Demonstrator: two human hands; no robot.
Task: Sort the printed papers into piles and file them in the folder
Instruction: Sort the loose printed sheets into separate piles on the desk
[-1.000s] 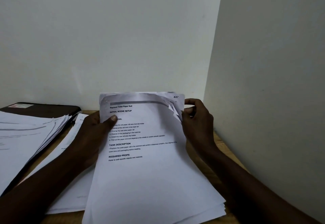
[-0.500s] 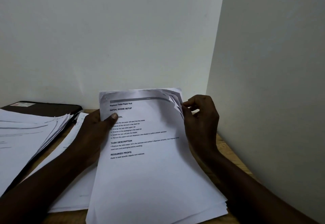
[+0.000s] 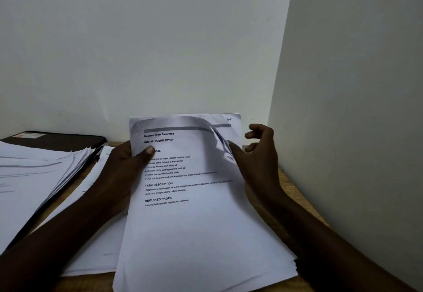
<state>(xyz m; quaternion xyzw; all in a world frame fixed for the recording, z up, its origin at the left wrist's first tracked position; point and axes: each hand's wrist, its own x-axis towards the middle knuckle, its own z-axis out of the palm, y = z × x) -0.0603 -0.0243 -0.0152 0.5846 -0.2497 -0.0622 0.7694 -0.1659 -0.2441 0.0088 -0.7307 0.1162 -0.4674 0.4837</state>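
I hold a stack of printed papers (image 3: 194, 234) tilted up over the wooden table (image 3: 295, 191). Its top sheet is headed "Replace Toilet Paper Roll". My left hand (image 3: 121, 172) grips the stack's left edge, thumb on the top sheet. My right hand (image 3: 261, 165) is at the upper right corner. Its thumb bends the front sheets' corners forward, and its loosely curled fingers stand off the paper's edge. A sheet numbered 66 shows behind the bent corners. A dark folder (image 3: 59, 141) lies at the far left under a fanned pile of papers (image 3: 29, 177).
Another flat pile of sheets (image 3: 100, 246) lies on the table under my left forearm. A pale wall stands straight ahead. A second wall (image 3: 354, 131) closes the right side, close to my right arm.
My right fingers have let go of the corner they pinched and spread away from it. The thumb has flicked on through the corners, so the sheet marked 66 now shows instead of 65.
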